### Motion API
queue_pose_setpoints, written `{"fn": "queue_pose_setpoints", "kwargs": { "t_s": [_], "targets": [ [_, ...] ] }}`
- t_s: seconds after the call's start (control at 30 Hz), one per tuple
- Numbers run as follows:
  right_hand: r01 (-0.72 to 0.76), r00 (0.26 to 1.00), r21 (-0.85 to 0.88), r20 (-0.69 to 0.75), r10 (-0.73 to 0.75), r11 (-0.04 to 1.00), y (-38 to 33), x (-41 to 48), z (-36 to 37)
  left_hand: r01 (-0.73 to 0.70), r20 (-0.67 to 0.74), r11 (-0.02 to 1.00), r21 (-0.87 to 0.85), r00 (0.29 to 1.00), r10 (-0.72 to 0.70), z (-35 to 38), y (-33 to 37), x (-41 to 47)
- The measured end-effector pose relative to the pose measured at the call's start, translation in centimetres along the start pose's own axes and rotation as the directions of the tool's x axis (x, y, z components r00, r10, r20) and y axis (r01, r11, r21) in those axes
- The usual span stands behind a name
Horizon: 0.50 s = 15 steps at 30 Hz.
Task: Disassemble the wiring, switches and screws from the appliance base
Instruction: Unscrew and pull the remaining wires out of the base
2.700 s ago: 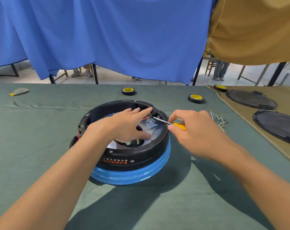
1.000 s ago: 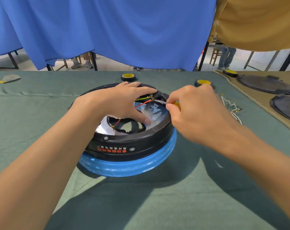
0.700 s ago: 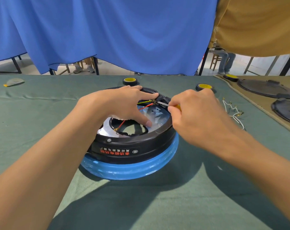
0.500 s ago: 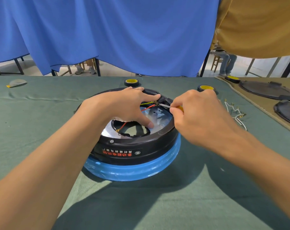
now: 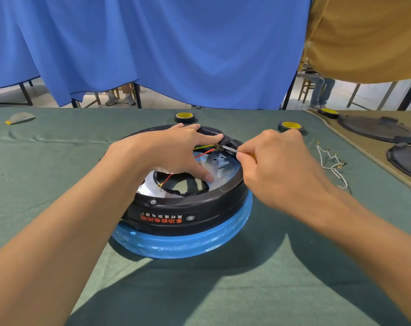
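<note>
Round black appliance base (image 5: 188,208) with a blue lower ring sat mid-table on green cloth (image 5: 58,161). The left hand (image 5: 174,151) lay spread over its silver plate (image 5: 223,167), fingers straight, hiding part of a red wire (image 5: 204,153). The right hand (image 5: 277,165) pinched a thin metal screwdriver (image 5: 230,149) at the terminals. Loose white wires (image 5: 329,161) lay to the right.

- Table (image 5: 58,161) under a green cloth, creased at far left.
- Base (image 5: 188,217) sits mid-table, blue rim down on the cloth.
- Two tape rolls behind it: one (image 5: 184,117) dead centre, another (image 5: 290,126) off right.
- White wires (image 5: 331,161) lie loose, right of the base.
- Grey scrap (image 5: 19,118) far left.
- Tan cloth (image 5: 371,151) on the right carries black lids (image 5: 376,129) and a third roll (image 5: 327,112).
</note>
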State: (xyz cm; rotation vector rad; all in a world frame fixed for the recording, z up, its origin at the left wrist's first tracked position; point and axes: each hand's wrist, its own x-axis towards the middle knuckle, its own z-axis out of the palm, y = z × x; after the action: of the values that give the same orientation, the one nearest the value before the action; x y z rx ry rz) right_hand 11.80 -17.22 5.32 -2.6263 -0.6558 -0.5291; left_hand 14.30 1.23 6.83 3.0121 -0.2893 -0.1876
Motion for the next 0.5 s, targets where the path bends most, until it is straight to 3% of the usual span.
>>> {"fn": "queue_pose_setpoints", "kwargs": {
  "t_s": [0.37,0.5],
  "targets": [
    [0.009,1.0,0.062,-0.023,-0.008,0.998,0.43,0.63,-0.63,-0.007,0.005,1.0,-0.005,1.0,0.007,0.17,-0.12,-0.05],
    [-0.025,0.999,0.068,-0.021,0.026,0.997,0.63,0.61,-0.58,-0.087,-0.1,0.996,0.002,0.991,0.087,0.24,-0.29,-0.11]
  ]
}}
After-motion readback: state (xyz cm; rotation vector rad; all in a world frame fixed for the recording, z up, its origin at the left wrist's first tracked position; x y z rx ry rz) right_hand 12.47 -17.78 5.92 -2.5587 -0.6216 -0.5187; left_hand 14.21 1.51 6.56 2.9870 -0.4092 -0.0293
